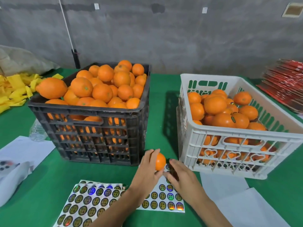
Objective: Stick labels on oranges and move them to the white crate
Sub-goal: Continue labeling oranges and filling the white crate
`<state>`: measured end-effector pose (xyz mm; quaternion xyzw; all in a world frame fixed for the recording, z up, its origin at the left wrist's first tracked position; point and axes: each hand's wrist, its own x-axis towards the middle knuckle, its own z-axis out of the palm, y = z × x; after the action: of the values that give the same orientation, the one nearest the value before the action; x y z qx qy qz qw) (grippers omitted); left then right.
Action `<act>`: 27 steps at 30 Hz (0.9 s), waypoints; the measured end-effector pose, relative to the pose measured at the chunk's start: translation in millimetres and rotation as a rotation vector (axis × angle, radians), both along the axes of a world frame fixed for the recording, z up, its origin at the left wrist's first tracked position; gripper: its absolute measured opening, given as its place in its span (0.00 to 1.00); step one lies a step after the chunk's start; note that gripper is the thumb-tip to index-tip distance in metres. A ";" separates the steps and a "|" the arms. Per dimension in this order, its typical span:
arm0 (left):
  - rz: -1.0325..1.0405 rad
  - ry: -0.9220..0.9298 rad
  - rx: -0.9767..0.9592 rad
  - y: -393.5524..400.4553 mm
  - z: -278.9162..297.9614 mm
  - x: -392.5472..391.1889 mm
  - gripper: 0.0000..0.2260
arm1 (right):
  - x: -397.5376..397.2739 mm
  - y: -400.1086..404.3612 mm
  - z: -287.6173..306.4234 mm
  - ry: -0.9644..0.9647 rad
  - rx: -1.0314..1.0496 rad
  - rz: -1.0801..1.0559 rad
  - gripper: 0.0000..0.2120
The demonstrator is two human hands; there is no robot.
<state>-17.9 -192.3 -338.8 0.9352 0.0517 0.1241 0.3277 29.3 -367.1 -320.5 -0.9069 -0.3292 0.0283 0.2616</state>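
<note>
1. Gripping a single orange [160, 161], the left hand [148, 169] has its fingers curled over the top and left side of the fruit and its thumb underneath, holding it just above the green table [49, 174] in the gap between the two crates.
2. The right hand [182, 175] lies just beside that orange, palm down, fingers stretched out and pointed at the fruit's lower right side; I cannot tell whether the fingertips pinch a label.
3. Under both hands lies a label sheet [164, 199] of round shiny stickers, and the orange hovers over its far edge.
4. A second sticker sheet [88, 203] lies to the left of it, nearer the table's front edge, seemingly on top of more sheets.
5. The black crate [98, 138] stands behind the left hand, heaped above its rim with oranges, one large fruit resting on its left corner.
6. The white crate [232, 154] stands to the right, close to the right hand, roughly half full of oranges; one of them shows a dark round label.
7. White paper sheets [246, 202] lie in front of the white crate, and more white paper [26, 151] at the left.
8. Yellow scraps [14, 90] are piled at the far left, and a red stack [285, 86] sits at the far right.
</note>
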 end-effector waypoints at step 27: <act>-0.022 -0.028 -0.101 12.6 -6.9 -3.8 0.31 | -6.6 34.0 -11.2 0.056 0.246 -0.393 0.06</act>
<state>-21.7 -179.7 -345.7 0.9161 0.0429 0.1309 0.3766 22.7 -333.1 -331.7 -0.9138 -0.1396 -0.0382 0.3796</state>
